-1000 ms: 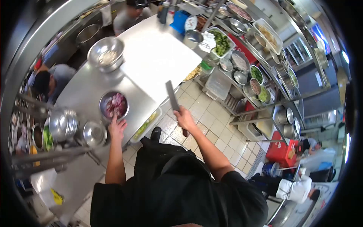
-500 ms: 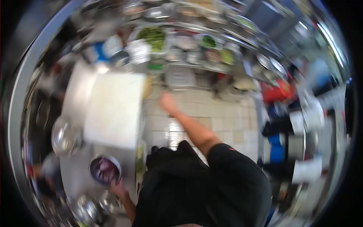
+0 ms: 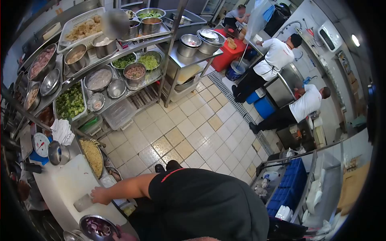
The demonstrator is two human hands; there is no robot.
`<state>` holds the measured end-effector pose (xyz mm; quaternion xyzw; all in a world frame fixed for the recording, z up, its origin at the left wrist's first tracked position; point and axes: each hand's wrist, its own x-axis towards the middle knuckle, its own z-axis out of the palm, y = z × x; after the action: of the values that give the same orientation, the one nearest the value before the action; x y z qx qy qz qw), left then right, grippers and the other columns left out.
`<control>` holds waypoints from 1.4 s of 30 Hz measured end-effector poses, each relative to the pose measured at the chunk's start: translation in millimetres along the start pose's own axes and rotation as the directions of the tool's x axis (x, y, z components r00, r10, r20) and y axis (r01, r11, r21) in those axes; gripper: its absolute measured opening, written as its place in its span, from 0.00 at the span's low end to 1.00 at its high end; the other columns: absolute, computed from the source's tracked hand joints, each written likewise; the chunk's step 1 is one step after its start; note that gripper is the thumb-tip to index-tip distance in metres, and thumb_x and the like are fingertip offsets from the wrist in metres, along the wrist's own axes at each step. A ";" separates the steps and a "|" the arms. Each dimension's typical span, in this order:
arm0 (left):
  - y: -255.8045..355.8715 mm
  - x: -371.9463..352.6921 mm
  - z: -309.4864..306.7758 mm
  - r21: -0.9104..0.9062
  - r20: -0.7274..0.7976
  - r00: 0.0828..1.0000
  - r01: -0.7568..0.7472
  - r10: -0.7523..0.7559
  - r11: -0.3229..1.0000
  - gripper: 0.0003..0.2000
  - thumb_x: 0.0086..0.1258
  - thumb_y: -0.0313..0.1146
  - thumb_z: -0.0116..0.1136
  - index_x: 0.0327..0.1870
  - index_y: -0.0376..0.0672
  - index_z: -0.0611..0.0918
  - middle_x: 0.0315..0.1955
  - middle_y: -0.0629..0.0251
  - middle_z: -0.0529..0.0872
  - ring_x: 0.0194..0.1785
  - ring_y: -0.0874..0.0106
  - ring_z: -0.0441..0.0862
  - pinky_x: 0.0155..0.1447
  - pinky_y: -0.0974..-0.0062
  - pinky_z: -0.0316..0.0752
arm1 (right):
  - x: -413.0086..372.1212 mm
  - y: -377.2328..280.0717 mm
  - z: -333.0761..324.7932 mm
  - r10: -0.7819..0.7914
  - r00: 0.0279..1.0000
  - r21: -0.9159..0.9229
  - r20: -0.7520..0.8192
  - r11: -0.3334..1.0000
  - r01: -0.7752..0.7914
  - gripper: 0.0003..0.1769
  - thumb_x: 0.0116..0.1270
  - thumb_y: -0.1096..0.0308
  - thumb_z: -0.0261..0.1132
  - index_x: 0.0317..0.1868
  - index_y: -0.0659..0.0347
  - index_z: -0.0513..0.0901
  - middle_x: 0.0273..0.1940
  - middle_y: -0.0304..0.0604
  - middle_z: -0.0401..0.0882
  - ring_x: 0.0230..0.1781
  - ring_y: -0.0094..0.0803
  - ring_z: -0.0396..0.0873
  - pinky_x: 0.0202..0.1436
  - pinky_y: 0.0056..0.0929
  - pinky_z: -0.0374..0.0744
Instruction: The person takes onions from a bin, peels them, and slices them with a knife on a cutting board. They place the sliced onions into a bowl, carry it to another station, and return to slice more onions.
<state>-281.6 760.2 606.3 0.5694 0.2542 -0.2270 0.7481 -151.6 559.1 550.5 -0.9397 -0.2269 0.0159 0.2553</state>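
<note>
My left hand [image 3: 125, 234], partly cut off by the lower edge, grips the rim of a metal bowl [image 3: 83, 232]. Cut red onion [image 3: 99, 227] lies inside that bowl, purple and white. My right hand [image 3: 100, 195] reaches across to the white cutting board [image 3: 66, 180], its fingers closed at the end of a cleaver [image 3: 83, 203]. The cleaver's wide grey blade lies flat on the board; its handle is mostly hidden by my hand. Just beyond the board stands a large container of noodles [image 3: 92, 156].
A kitchen scale [image 3: 40, 144], a metal pot [image 3: 58, 154] and white cloths [image 3: 62, 131] stand past the board. Shelves [image 3: 132, 96] hold bowls of greens and meat. Two people in white shirts [image 3: 277, 56] work at sinks on the right; another person [image 3: 235, 14] is farther back.
The view has swung and sharpened. My right hand, over the floor before, is now at the cleaver on the board. My left hand is still on the onion bowl, which now sits beside the board's near end.
</note>
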 end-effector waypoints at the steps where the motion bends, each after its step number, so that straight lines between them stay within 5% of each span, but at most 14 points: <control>1: 3.2 6.6 -1.2 -0.002 0.026 0.999 0.031 -0.031 1.000 0.29 0.68 0.50 0.48 0.68 0.46 0.75 0.65 0.63 0.74 0.68 0.61 0.66 0.70 0.49 0.57 | -15.1 6.1 -16.8 0.040 0.999 0.088 -0.021 0.995 -0.039 0.16 0.60 0.63 0.66 0.47 0.58 0.85 0.48 0.51 0.80 0.55 0.51 0.77 0.54 0.45 0.77; 3: 12.1 21.8 11.4 -0.018 0.080 0.996 0.046 -0.045 0.999 0.31 0.68 0.53 0.46 0.70 0.48 0.75 0.68 0.64 0.73 0.71 0.61 0.64 0.72 0.47 0.54 | -34.7 27.1 -51.5 0.132 0.989 0.255 -0.062 0.960 -0.112 0.17 0.59 0.63 0.68 0.47 0.59 0.85 0.49 0.51 0.80 0.55 0.52 0.78 0.56 0.46 0.77; 6: 28.2 40.3 95.9 -0.172 0.036 0.975 -0.211 0.221 0.962 0.16 0.65 0.28 0.60 0.48 0.22 0.81 0.50 0.43 0.84 0.50 0.56 0.84 0.56 0.63 0.81 | -71.6 117.7 -41.9 0.319 0.909 0.433 -0.269 0.883 -0.182 0.16 0.60 0.68 0.67 0.48 0.64 0.85 0.46 0.56 0.83 0.52 0.53 0.80 0.57 0.47 0.78; 7: 45.0 40.4 131.0 -0.038 0.042 0.975 -0.217 0.218 0.976 0.17 0.65 0.27 0.59 0.48 0.20 0.78 0.50 0.46 0.83 0.52 0.58 0.83 0.57 0.63 0.80 | -95.5 141.3 -54.4 0.438 0.863 0.503 -0.253 0.821 -0.270 0.15 0.61 0.70 0.66 0.48 0.66 0.84 0.44 0.58 0.84 0.51 0.54 0.81 0.57 0.47 0.79; 9: 14.4 130.4 119.8 0.316 0.144 0.970 -0.231 0.194 0.920 0.22 0.62 0.27 0.61 0.56 0.24 0.74 0.54 0.51 0.81 0.52 0.61 0.82 0.55 0.63 0.79 | -146.2 159.6 -100.3 0.640 0.664 0.607 -0.387 0.719 -0.339 0.13 0.63 0.69 0.65 0.47 0.65 0.84 0.43 0.56 0.85 0.46 0.53 0.83 0.50 0.48 0.80; 11: 17.8 152.0 182.6 0.268 0.166 0.982 -0.129 0.086 0.955 0.25 0.62 0.28 0.63 0.61 0.31 0.74 0.56 0.53 0.80 0.52 0.62 0.82 0.56 0.65 0.78 | -190.4 158.1 -160.3 0.771 0.518 0.643 -0.371 0.616 -0.456 0.13 0.67 0.66 0.66 0.48 0.65 0.83 0.41 0.55 0.85 0.46 0.52 0.84 0.50 0.44 0.81; 15: 17.3 152.5 305.3 0.409 0.489 0.870 -0.156 -0.071 0.899 0.28 0.63 0.25 0.61 0.66 0.35 0.71 0.58 0.56 0.80 0.54 0.66 0.82 0.52 0.67 0.81 | -230.0 143.6 -220.4 0.737 0.397 0.534 -0.547 0.672 -0.513 0.12 0.67 0.68 0.68 0.48 0.64 0.83 0.47 0.51 0.84 0.51 0.48 0.83 0.54 0.41 0.81; 18: -15.9 156.1 378.1 0.435 0.702 0.686 -0.201 -0.191 0.878 0.27 0.60 0.23 0.60 0.64 0.33 0.74 0.54 0.57 0.83 0.48 0.67 0.85 0.52 0.71 0.81 | -253.6 146.1 -223.5 0.665 0.331 0.438 -0.669 0.713 -0.548 0.12 0.66 0.71 0.69 0.49 0.64 0.83 0.51 0.51 0.82 0.54 0.49 0.81 0.58 0.41 0.79; 19: -23.9 156.1 400.8 0.381 0.844 0.505 -0.328 -0.180 0.864 0.26 0.60 0.22 0.59 0.64 0.32 0.76 0.56 0.57 0.83 0.53 0.67 0.84 0.57 0.71 0.79 | -258.9 147.8 -217.2 0.643 0.307 0.422 -0.701 0.722 -0.549 0.13 0.65 0.72 0.69 0.49 0.64 0.83 0.51 0.51 0.82 0.56 0.50 0.80 0.59 0.42 0.79; 21: -40.0 132.4 446.3 0.298 0.895 0.409 -0.250 -0.178 0.921 0.28 0.60 0.23 0.58 0.66 0.34 0.77 0.58 0.60 0.83 0.60 0.70 0.80 0.63 0.71 0.75 | -278.1 150.8 -221.7 0.666 0.257 0.422 -0.700 0.677 -0.603 0.17 0.62 0.73 0.69 0.52 0.65 0.82 0.54 0.55 0.80 0.59 0.53 0.78 0.63 0.46 0.76; 24: -62.6 129.6 487.2 0.543 0.825 0.341 -0.258 -0.451 0.799 0.23 0.62 0.24 0.56 0.61 0.33 0.77 0.53 0.59 0.85 0.50 0.69 0.85 0.54 0.71 0.82 | -312.4 151.7 -233.3 0.613 0.081 0.371 -0.786 0.571 -0.732 0.19 0.63 0.70 0.70 0.54 0.65 0.82 0.58 0.55 0.79 0.60 0.54 0.77 0.63 0.44 0.77; 27: -80.4 93.9 525.6 0.540 0.823 0.356 -0.245 -0.443 0.805 0.23 0.66 0.27 0.56 0.63 0.34 0.73 0.47 0.54 0.85 0.39 0.70 0.88 0.34 0.72 0.87 | -356.8 152.6 -241.7 0.705 0.015 0.464 -0.709 0.483 -0.743 0.21 0.64 0.66 0.72 0.56 0.64 0.82 0.61 0.53 0.78 0.63 0.52 0.76 0.66 0.44 0.76; 34: -171.0 17.2 576.1 0.539 0.838 0.293 -0.579 -0.461 0.612 0.22 0.81 0.46 0.50 0.63 0.37 0.75 0.48 0.58 0.85 0.42 0.71 0.88 0.35 0.70 0.87 | -458.9 160.1 -231.8 0.674 -0.075 0.425 -0.735 0.371 -0.826 0.38 0.62 0.57 0.71 0.70 0.63 0.72 0.67 0.57 0.70 0.69 0.55 0.68 0.72 0.51 0.67; 42: -286.9 -126.1 633.2 0.592 0.797 0.287 -0.550 -0.532 0.589 0.28 0.79 0.54 0.53 0.56 0.30 0.77 0.42 0.54 0.85 0.40 0.66 0.87 0.32 0.69 0.86 | -631.9 125.8 -226.8 0.820 -0.061 0.450 -0.570 0.249 -0.858 0.21 0.65 0.62 0.65 0.57 0.58 0.83 0.58 0.50 0.79 0.58 0.50 0.75 0.61 0.48 0.74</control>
<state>-481.8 82.7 616.3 0.5823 -0.3850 -0.6002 0.3904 -632.4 80.9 632.1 -0.7950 0.5203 -0.2088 0.2317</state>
